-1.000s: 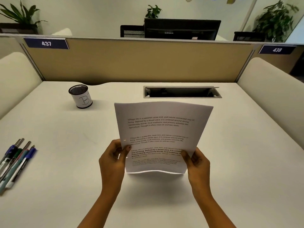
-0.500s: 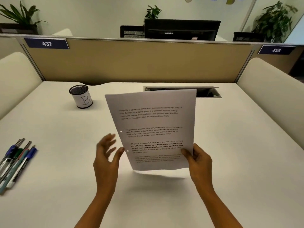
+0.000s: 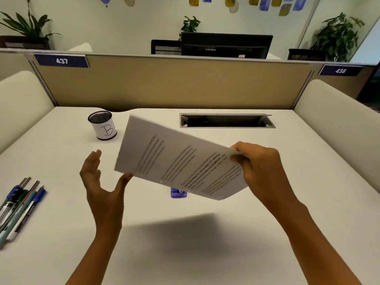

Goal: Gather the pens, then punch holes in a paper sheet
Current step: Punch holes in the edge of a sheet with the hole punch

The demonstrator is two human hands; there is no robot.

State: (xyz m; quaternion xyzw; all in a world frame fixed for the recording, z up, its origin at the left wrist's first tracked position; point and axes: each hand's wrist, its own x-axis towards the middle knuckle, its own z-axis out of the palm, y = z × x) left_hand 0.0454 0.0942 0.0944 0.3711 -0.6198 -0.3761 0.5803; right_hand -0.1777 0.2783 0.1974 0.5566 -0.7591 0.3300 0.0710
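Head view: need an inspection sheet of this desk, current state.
Surface: white desk, bare in front.
Job's things: paper sheet held tilted in the air, small holes near its lower edge; pens lying together at left; purple punch partly hidden under the sheet.
Clutter: mesh cup marked B.
Grippers: left hand open, off the sheet; right hand pinching the sheet.
Cables: nothing seen.
Surroundings: divider, monitor, plants behind.
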